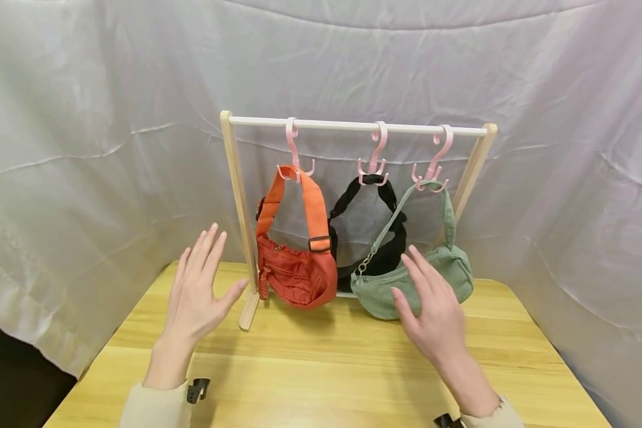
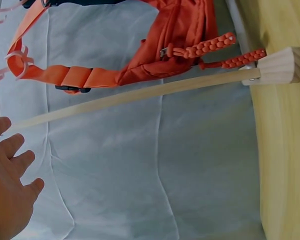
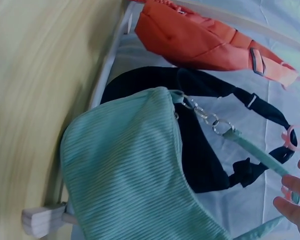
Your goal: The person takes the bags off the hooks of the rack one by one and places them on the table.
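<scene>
My left hand (image 1: 198, 291) is raised with fingers spread and holds nothing, to the left of the rack. Nearest to it hangs an orange-red bag (image 1: 296, 270) by its orange strap, with braided zip pulls. My right hand (image 1: 433, 303), also spread and holding nothing, is in front of a green corduroy bag (image 1: 452, 270) and hides part of it; whether they touch, I cannot tell. Behind and between these two hangs a black bag (image 1: 390, 252). Each bag's strap loops over a pink hook (image 1: 377, 154). In the right wrist view, the green bag (image 3: 125, 160) shows its metal chain links.
A white rail (image 1: 337, 125) on wooden side posts (image 1: 237, 196) carries the hooks. The rack stands near the back of a wood-grain table (image 1: 310, 368). Grey-white cloth (image 1: 139, 89) surrounds it at the back and sides.
</scene>
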`<action>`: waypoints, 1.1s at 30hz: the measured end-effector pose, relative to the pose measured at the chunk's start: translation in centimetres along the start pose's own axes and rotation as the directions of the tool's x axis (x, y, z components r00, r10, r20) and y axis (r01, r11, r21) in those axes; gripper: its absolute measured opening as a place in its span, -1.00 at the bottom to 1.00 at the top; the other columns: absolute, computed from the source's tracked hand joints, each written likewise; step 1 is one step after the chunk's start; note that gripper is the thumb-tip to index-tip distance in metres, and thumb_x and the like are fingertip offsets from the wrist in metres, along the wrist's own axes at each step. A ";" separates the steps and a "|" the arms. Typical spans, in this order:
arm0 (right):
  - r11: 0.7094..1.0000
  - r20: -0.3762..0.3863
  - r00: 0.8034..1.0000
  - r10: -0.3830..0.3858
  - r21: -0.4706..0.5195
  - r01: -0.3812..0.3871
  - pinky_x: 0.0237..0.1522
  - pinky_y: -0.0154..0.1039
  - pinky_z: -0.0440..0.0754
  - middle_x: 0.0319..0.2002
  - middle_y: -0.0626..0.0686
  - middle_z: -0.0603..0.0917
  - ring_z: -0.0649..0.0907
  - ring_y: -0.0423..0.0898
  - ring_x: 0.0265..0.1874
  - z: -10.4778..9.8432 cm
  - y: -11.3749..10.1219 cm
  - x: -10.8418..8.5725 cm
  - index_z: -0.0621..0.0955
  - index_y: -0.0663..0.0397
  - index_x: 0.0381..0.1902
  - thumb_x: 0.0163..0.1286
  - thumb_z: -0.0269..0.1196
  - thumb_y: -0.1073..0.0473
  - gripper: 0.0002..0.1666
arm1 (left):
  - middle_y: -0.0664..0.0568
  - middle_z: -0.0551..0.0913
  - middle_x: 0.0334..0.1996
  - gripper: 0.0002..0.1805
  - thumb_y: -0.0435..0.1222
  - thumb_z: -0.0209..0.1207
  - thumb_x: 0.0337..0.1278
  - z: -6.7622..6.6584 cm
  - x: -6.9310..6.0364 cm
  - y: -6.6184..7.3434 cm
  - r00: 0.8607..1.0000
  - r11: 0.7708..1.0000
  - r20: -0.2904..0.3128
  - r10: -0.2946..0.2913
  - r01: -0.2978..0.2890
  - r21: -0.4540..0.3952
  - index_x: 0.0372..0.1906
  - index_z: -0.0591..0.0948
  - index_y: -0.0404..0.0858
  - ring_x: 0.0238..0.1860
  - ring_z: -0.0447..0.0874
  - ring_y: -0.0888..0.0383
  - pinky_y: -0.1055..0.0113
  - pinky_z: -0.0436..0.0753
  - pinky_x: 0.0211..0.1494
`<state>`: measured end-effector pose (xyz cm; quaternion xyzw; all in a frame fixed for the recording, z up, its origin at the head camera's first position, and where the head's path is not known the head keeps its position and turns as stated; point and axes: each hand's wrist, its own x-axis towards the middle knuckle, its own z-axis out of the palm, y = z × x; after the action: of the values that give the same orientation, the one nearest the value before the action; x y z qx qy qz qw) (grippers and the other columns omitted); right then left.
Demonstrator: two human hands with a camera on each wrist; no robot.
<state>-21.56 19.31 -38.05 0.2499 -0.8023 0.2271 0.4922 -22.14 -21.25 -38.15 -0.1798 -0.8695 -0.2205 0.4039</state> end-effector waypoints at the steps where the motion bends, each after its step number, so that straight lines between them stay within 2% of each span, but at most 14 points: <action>1: 1.000 0.002 1.000 -0.003 0.006 0.003 0.23 0.16 0.51 0.43 0.12 0.54 0.59 0.14 0.31 0.1 -0.1 0.2 0.54 0.10 0.43 0.62 0.01 -0.27 -0.29 | -0.04 0.12 0.66 -0.04 0.32 0.02 0.36 0.0 0.1 0.1 1.000 1.000 0.000 -0.001 0.001 0.000 0.65 0.19 -0.16 0.63 0.05 -0.15 -0.15 -0.04 0.65; 13: 0.997 -0.026 0.998 -0.052 0.056 0.053 0.22 0.19 0.52 0.43 0.14 0.53 0.59 0.16 0.31 1.3 -1.6 2.4 0.56 0.14 0.41 0.62 0.05 -0.22 -0.32 | -0.03 0.12 0.66 0.00 0.40 -0.06 0.36 0.0 1.6 0.9 1.000 1.000 -0.023 0.019 -0.019 -0.013 0.64 0.23 -0.19 0.63 0.07 -0.15 -0.15 -0.04 0.64; 20: 0.996 -0.008 0.999 -0.044 0.074 0.045 0.25 0.19 0.52 0.44 0.12 0.53 0.58 0.15 0.33 2.2 -2.3 3.0 0.56 0.14 0.40 0.62 0.04 -0.25 -0.30 | -0.06 0.12 0.65 0.02 0.46 -0.16 0.37 -0.2 2.4 1.2 0.998 0.999 -0.053 0.039 -0.039 -0.004 0.66 0.18 -0.16 0.63 0.06 -0.14 -0.16 -0.04 0.64; 33: 0.992 -0.014 0.998 -0.066 0.108 0.067 0.23 0.17 0.55 0.43 0.11 0.53 0.59 0.13 0.32 3.6 -2.7 4.5 0.56 0.12 0.41 0.61 0.08 -0.21 -0.33 | 0.02 0.11 0.66 0.02 0.46 -0.15 0.37 -0.7 4.7 2.5 0.994 0.998 -0.101 0.050 -0.053 -0.026 0.65 0.20 -0.16 0.64 0.05 -0.07 -0.15 -0.01 0.64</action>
<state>-24.09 14.19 -35.16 0.3016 -0.7776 0.2553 0.4891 -23.33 -18.92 -33.45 -0.1965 -0.8399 -0.2314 0.4500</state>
